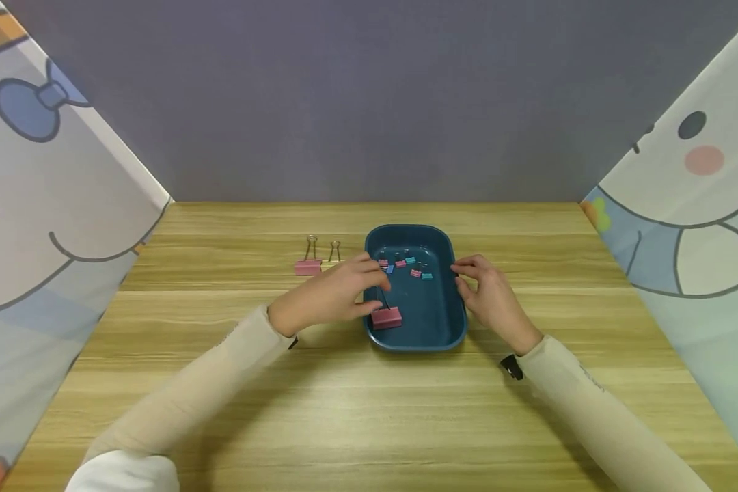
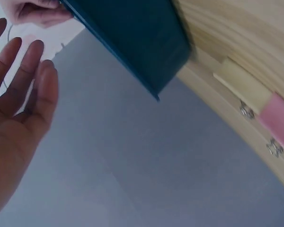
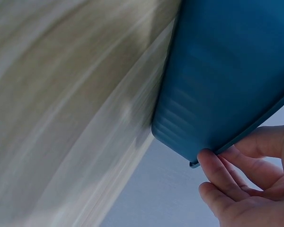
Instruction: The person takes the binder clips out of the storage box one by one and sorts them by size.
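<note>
A dark blue tray (image 1: 424,321) stands on the table. My left hand (image 1: 338,290) hangs over its left rim, fingers and thumb apart. The left wrist view shows those fingers loosely bent with nothing between them. Just beside the thumb, a large pink binder clip (image 1: 387,318) lies in the tray's near left corner, its handle rising toward the hand. My right hand (image 1: 488,294) pinches the tray's right rim, fingertips at the edge in the right wrist view. Several small binder clips, pink (image 1: 415,272), teal (image 1: 427,277) and blue (image 1: 390,269), lie in the tray's far half.
Left of the tray, another large pink binder clip (image 1: 308,268) sits on the wooden table (image 1: 357,417). Next to it is a pale yellow binder clip (image 2: 241,85) with silver handles. A grey panel (image 1: 369,102) rises behind the table, and printed cartoon panels flank both sides.
</note>
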`<state>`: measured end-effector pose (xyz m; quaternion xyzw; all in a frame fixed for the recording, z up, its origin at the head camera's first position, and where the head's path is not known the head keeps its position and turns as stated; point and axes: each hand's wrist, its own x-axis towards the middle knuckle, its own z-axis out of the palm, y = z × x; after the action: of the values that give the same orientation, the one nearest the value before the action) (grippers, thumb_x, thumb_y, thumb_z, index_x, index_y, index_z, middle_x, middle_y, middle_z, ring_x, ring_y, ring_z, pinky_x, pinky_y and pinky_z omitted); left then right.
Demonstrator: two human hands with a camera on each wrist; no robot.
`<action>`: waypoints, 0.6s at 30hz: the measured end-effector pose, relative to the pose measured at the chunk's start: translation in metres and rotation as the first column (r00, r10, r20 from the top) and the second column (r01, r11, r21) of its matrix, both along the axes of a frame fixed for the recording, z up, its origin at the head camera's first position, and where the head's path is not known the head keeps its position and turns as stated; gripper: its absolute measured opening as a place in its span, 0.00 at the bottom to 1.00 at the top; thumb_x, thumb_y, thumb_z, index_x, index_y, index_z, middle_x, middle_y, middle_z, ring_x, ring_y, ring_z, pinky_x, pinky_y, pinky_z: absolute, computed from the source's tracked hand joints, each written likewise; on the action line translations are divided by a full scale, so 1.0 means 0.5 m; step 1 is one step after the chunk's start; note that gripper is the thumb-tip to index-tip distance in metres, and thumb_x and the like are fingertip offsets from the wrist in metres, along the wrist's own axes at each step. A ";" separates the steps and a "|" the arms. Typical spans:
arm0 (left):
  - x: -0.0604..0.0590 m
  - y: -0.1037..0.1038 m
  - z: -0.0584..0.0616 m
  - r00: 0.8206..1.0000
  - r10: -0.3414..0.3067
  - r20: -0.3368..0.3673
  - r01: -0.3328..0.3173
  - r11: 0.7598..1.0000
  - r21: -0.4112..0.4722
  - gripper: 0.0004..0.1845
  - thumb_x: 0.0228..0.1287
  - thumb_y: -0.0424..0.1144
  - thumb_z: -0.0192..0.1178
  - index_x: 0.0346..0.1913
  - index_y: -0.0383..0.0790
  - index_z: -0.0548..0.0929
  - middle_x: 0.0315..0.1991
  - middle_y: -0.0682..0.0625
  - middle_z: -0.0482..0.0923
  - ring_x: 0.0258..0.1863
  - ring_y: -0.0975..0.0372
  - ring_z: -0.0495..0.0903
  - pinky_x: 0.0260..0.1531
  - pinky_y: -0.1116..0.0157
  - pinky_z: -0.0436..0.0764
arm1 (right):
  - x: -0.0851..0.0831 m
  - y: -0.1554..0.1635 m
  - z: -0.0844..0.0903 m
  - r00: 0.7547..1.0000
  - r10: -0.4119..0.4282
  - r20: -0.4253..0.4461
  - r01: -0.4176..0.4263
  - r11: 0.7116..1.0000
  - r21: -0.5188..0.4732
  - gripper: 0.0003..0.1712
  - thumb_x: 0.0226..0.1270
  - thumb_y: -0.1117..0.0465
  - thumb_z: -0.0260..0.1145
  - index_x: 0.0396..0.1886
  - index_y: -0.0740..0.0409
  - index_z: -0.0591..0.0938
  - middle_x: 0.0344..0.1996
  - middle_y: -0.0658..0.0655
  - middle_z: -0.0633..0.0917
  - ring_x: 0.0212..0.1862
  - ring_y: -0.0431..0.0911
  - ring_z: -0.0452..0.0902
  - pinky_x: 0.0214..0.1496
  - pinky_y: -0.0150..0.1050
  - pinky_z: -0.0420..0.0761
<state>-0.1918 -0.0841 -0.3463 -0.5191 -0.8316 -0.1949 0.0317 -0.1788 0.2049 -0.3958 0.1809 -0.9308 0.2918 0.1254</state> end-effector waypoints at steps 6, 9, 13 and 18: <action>0.004 0.025 -0.012 0.998 0.023 -0.062 -0.030 0.993 -0.114 0.09 0.57 0.40 0.67 0.40 0.43 0.82 0.39 0.53 0.81 0.45 0.58 0.69 0.50 0.64 0.68 | 0.000 0.000 -0.001 1.000 -0.004 0.003 0.004 1.000 -0.003 0.15 0.63 0.71 0.62 0.49 0.71 0.81 0.47 0.62 0.78 0.46 0.55 0.76 0.38 0.46 0.77; 0.006 0.033 -0.015 0.997 0.036 -0.062 -0.045 0.988 -0.149 0.10 0.57 0.42 0.67 0.41 0.44 0.82 0.39 0.52 0.81 0.46 0.58 0.70 0.52 0.61 0.68 | 0.000 0.000 -0.001 1.000 -0.001 0.000 0.001 1.000 -0.006 0.15 0.63 0.71 0.62 0.49 0.71 0.81 0.47 0.62 0.78 0.47 0.55 0.76 0.38 0.46 0.77; 0.006 0.041 -0.020 0.997 0.070 -0.032 -0.075 0.981 -0.177 0.11 0.58 0.43 0.67 0.41 0.44 0.83 0.40 0.53 0.81 0.49 0.56 0.69 0.52 0.53 0.68 | -0.001 0.001 -0.002 1.000 0.000 0.001 0.000 1.000 -0.007 0.14 0.63 0.71 0.62 0.48 0.71 0.81 0.47 0.62 0.78 0.47 0.56 0.76 0.38 0.46 0.77; 0.005 0.050 -0.027 0.997 0.080 -0.019 -0.082 0.973 -0.214 0.10 0.57 0.44 0.67 0.40 0.44 0.83 0.39 0.52 0.81 0.45 0.56 0.70 0.48 0.55 0.68 | -0.001 0.002 -0.002 1.000 0.003 -0.003 -0.003 1.000 -0.005 0.14 0.63 0.71 0.62 0.48 0.71 0.81 0.47 0.62 0.78 0.47 0.56 0.76 0.38 0.46 0.77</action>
<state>-0.1893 -0.0590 -0.3600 -0.4864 -0.8680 -0.0997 -0.0121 -0.1794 0.2058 -0.3968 0.1824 -0.9296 0.2942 0.1266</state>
